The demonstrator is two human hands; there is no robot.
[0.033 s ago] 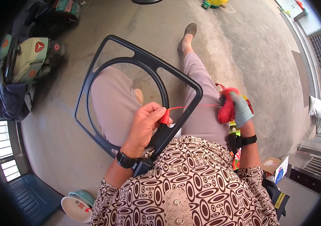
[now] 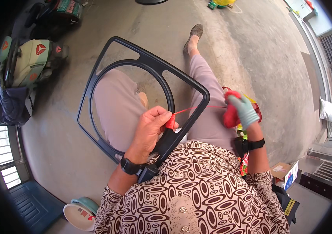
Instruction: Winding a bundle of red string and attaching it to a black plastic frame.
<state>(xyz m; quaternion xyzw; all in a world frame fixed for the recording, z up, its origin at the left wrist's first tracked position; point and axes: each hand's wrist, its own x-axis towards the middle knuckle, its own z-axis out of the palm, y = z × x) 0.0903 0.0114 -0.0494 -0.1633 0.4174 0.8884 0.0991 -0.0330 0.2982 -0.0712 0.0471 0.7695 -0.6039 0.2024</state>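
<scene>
Red cord runs taut across the head view, stretched from the left hand to the right hand. One black frame, a square outline with a ring set inside it, rests tilted across the seated person's lap, its lower corner against the patterned shirt. The left hand is bare and closed: thumb and fingers pinch the cord against the near bar of the frame, where a small band of red wrapping sits. The right hand wears a pale green glove and is curled shut around a bundle of the same red cord, held out to the side over the right thigh.

As a judgement, the wrapping is at an early stage: only that one short patch of red covers the frame, and the ring, the other three sides and all four corners show bare black plastic, while plenty of cord remains in the bundle.

Counting: one frame, one line of cord, one bundle, two hands, one glove, and a dark wristband on each wrist. On the concrete floor stand one parked scooter at the left, one bowl near the lower edge, and one cardboard box at the right
</scene>
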